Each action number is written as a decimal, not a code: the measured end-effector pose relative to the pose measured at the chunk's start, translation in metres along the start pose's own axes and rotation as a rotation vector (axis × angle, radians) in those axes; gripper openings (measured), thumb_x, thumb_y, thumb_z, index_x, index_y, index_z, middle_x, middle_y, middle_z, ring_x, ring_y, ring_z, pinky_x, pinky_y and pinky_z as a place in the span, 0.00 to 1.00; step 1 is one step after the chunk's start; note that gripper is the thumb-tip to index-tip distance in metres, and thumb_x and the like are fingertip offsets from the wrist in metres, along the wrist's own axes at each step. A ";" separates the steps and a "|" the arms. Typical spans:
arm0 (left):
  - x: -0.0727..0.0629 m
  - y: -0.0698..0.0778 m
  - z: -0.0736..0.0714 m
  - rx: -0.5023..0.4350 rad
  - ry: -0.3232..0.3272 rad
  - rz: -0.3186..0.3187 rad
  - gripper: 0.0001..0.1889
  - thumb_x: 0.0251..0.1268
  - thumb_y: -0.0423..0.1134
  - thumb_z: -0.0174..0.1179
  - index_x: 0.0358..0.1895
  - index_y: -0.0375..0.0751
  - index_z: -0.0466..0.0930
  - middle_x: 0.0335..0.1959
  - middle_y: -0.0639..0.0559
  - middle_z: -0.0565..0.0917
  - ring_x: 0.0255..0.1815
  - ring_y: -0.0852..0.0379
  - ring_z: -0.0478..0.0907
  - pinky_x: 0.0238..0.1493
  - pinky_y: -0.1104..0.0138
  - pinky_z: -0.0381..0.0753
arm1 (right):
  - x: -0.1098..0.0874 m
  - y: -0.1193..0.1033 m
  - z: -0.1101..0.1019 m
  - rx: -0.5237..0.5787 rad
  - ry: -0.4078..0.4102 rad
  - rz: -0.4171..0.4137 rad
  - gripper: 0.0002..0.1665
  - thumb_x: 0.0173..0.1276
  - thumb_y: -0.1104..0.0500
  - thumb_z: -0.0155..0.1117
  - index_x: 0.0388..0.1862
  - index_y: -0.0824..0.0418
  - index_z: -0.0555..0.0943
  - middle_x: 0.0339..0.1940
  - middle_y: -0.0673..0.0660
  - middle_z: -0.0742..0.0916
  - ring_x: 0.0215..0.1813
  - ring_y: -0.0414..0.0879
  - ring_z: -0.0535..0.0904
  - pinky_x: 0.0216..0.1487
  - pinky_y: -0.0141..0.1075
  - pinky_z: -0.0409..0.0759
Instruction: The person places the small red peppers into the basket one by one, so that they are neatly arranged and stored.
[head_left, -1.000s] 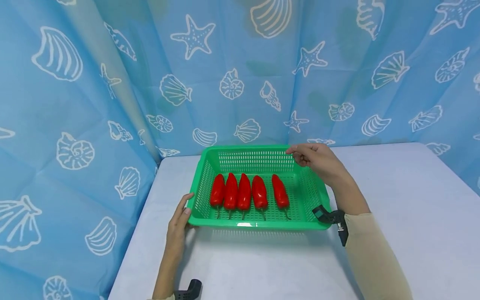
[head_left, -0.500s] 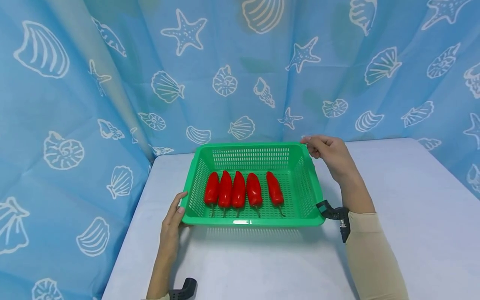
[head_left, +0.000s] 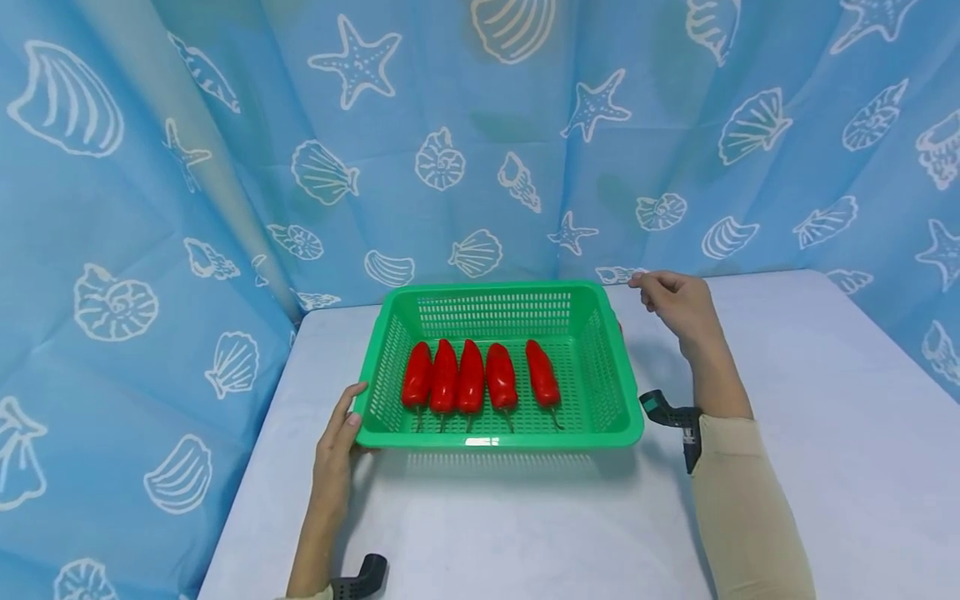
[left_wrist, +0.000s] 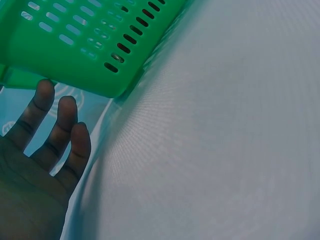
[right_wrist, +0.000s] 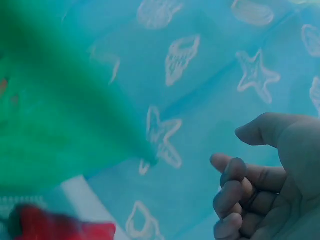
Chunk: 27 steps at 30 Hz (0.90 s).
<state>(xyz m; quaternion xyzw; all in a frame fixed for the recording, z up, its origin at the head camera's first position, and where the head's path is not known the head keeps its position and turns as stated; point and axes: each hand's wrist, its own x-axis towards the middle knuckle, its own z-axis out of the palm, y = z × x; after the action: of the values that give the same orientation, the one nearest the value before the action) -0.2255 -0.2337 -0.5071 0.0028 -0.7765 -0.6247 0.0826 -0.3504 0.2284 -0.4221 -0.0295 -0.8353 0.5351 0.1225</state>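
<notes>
Several red peppers (head_left: pixel 471 379) lie side by side in the green plastic basket (head_left: pixel 498 441), stems toward me. The rightmost pepper (head_left: pixel 542 373) lies a little apart from the others. My left hand (head_left: pixel 330 462) is at the basket's left end, fingertips at the rim. In the left wrist view its fingers (left_wrist: pixel 66 120) are spread and slightly bent, under the basket's wall. My right hand (head_left: pixel 684 304) is in the air right of the basket's far corner. Its fingers (right_wrist: pixel 230 197) are loosely curled with nothing between them.
Just outside the basket's right wall a bit of red shows; in the right wrist view it is a blurred red object (right_wrist: pixel 62 227). The basket stands on a white-covered table (head_left: pixel 480 525). A blue curtain (head_left: pixel 465 150) with white seashell prints hangs behind and at the left.
My right hand has moved from over the basket's far right corner out to its right. My left hand stays at the basket's left end. The head view has shifted slightly.
</notes>
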 end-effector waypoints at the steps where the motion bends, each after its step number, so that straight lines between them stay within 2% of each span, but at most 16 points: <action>1: 0.000 0.000 0.000 -0.002 0.001 0.000 0.23 0.80 0.58 0.40 0.73 0.67 0.66 0.70 0.55 0.68 0.51 0.49 0.74 0.50 0.57 0.73 | 0.001 0.003 0.000 -0.021 0.000 0.008 0.27 0.75 0.41 0.53 0.42 0.63 0.85 0.34 0.51 0.81 0.41 0.49 0.71 0.36 0.41 0.68; 3: -0.001 -0.001 -0.001 -0.003 0.003 0.000 0.23 0.80 0.58 0.40 0.73 0.67 0.66 0.70 0.55 0.68 0.52 0.49 0.73 0.50 0.56 0.72 | 0.003 0.008 0.002 -0.057 -0.009 0.026 0.28 0.75 0.41 0.52 0.41 0.65 0.84 0.36 0.53 0.81 0.41 0.49 0.71 0.36 0.43 0.66; 6: -0.001 -0.001 -0.002 0.000 0.004 0.001 0.24 0.80 0.58 0.39 0.73 0.67 0.66 0.71 0.56 0.67 0.55 0.49 0.72 0.53 0.56 0.70 | 0.006 0.017 0.006 -0.109 -0.042 0.055 0.30 0.75 0.40 0.53 0.45 0.67 0.84 0.42 0.60 0.81 0.42 0.53 0.73 0.39 0.44 0.70; 9: -0.001 -0.002 -0.002 -0.005 0.003 0.000 0.24 0.79 0.58 0.40 0.73 0.66 0.66 0.72 0.57 0.66 0.58 0.50 0.70 0.55 0.56 0.68 | 0.009 0.026 0.010 -0.169 -0.079 0.089 0.34 0.75 0.38 0.53 0.53 0.69 0.82 0.50 0.67 0.80 0.51 0.59 0.75 0.48 0.51 0.74; 14: -0.001 -0.002 -0.001 -0.015 0.001 0.005 0.24 0.80 0.57 0.39 0.74 0.65 0.66 0.73 0.57 0.65 0.59 0.51 0.69 0.57 0.55 0.66 | 0.014 0.039 0.012 -0.235 -0.102 0.145 0.39 0.74 0.35 0.53 0.61 0.70 0.78 0.62 0.72 0.77 0.62 0.67 0.72 0.58 0.62 0.72; 20: 0.000 -0.001 0.000 -0.019 0.003 0.017 0.24 0.80 0.57 0.40 0.73 0.65 0.66 0.73 0.58 0.65 0.60 0.52 0.68 0.58 0.56 0.65 | 0.019 0.047 0.016 -0.291 -0.072 0.141 0.40 0.74 0.35 0.54 0.61 0.71 0.78 0.61 0.72 0.78 0.58 0.66 0.74 0.55 0.60 0.74; 27: -0.001 0.000 0.002 -0.025 -0.003 0.033 0.24 0.80 0.55 0.41 0.74 0.61 0.65 0.75 0.56 0.62 0.68 0.52 0.63 0.68 0.47 0.57 | 0.023 0.056 0.019 -0.360 -0.127 0.146 0.43 0.73 0.33 0.52 0.60 0.72 0.78 0.59 0.73 0.78 0.57 0.67 0.75 0.54 0.61 0.74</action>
<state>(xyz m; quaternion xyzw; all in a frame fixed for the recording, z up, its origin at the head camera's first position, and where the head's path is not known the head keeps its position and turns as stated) -0.2252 -0.2320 -0.5079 -0.0120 -0.7688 -0.6328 0.0919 -0.3815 0.2393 -0.4760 -0.0777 -0.9192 0.3853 0.0233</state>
